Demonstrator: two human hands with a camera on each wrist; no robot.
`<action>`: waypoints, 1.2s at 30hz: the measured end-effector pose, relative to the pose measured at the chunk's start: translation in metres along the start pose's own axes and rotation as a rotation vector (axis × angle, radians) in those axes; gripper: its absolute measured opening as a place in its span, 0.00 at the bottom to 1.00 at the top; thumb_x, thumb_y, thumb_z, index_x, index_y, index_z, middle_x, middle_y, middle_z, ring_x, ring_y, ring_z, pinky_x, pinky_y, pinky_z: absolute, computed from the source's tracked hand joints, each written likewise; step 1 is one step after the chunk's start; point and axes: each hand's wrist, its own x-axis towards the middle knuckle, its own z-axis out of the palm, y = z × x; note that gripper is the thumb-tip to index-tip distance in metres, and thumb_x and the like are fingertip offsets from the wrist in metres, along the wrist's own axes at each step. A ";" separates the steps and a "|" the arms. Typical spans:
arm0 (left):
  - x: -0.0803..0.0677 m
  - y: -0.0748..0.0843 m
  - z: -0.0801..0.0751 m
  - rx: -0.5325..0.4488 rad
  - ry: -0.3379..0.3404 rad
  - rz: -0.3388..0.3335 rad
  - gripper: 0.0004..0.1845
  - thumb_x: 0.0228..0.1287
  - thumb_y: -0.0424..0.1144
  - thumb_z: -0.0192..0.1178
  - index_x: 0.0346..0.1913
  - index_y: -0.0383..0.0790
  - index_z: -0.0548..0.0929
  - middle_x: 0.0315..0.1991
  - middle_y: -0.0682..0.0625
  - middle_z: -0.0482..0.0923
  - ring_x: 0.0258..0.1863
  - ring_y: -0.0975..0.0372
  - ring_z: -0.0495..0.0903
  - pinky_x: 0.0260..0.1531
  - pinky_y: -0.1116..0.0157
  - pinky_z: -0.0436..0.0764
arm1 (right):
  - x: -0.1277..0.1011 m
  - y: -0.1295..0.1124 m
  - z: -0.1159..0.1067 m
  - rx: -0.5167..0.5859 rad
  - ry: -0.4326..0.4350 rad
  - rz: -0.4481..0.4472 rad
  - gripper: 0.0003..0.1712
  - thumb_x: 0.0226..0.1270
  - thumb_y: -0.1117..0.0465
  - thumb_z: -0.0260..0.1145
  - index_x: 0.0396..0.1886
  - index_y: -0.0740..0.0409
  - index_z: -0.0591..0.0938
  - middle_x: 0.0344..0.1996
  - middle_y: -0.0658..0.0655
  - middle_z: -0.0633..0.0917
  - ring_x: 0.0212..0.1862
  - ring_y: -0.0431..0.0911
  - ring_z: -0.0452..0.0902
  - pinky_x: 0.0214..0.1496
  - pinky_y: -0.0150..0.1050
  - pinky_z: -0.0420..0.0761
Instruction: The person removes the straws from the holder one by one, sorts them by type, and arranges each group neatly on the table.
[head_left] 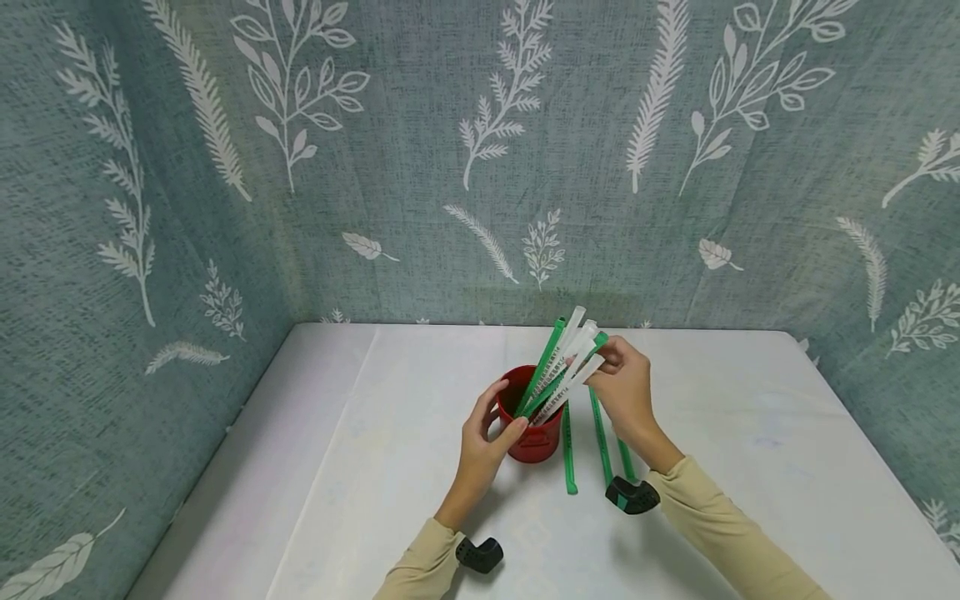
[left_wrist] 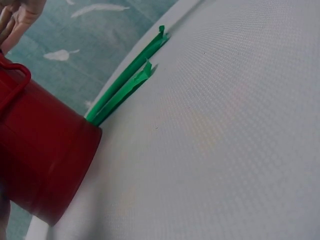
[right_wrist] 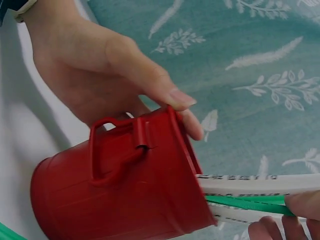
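Observation:
A small red metal bucket (head_left: 534, 447) with wire handles stands on the white table, holding several green and white printed, paper-wrapped straws (head_left: 553, 367) that lean out to the right. My left hand (head_left: 482, 450) grips the bucket's rim, thumb at the near side; in the right wrist view the left thumb and a finger show at the rim of the bucket (right_wrist: 115, 195). Above the bucket's right side, my right hand (head_left: 626, 396) pinches a green wrapped straw (right_wrist: 250, 202) among the white ones. Its fingertips are partly hidden in the head view.
Several green wrapped straws (head_left: 570, 458) lie on the white table (head_left: 375, 467), right of the bucket and under the right forearm. Black wrist cameras (head_left: 480, 555) sit at both sleeves. A leaf-patterned grey-green cloth (head_left: 420, 167) hangs behind and at the sides.

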 end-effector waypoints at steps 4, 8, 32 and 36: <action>0.000 -0.001 0.000 -0.002 0.003 0.007 0.30 0.61 0.28 0.59 0.67 0.31 0.65 0.65 0.39 0.65 0.65 0.49 0.63 0.61 0.44 0.63 | 0.000 -0.009 -0.003 0.025 0.031 -0.052 0.15 0.54 0.68 0.72 0.40 0.67 0.78 0.37 0.62 0.83 0.36 0.39 0.82 0.34 0.34 0.81; 0.000 -0.001 0.001 -0.008 0.001 0.019 0.30 0.61 0.27 0.59 0.66 0.30 0.64 0.65 0.37 0.65 0.64 0.48 0.64 0.60 0.43 0.63 | 0.002 -0.013 -0.008 0.062 0.050 -0.105 0.13 0.56 0.69 0.71 0.39 0.69 0.78 0.35 0.61 0.83 0.37 0.40 0.82 0.35 0.34 0.82; 0.000 -0.001 0.000 0.014 -0.002 0.007 0.30 0.61 0.27 0.59 0.67 0.30 0.64 0.65 0.39 0.65 0.64 0.49 0.64 0.60 0.45 0.64 | 0.020 -0.043 -0.037 0.321 0.163 -0.272 0.14 0.56 0.74 0.68 0.40 0.64 0.74 0.33 0.58 0.82 0.36 0.47 0.82 0.37 0.41 0.83; 0.000 -0.001 0.000 0.002 -0.001 0.005 0.30 0.61 0.28 0.59 0.67 0.30 0.64 0.65 0.38 0.65 0.64 0.48 0.64 0.61 0.44 0.63 | 0.022 -0.049 -0.041 0.377 0.177 -0.307 0.14 0.56 0.75 0.68 0.39 0.65 0.73 0.33 0.59 0.82 0.35 0.47 0.82 0.37 0.40 0.83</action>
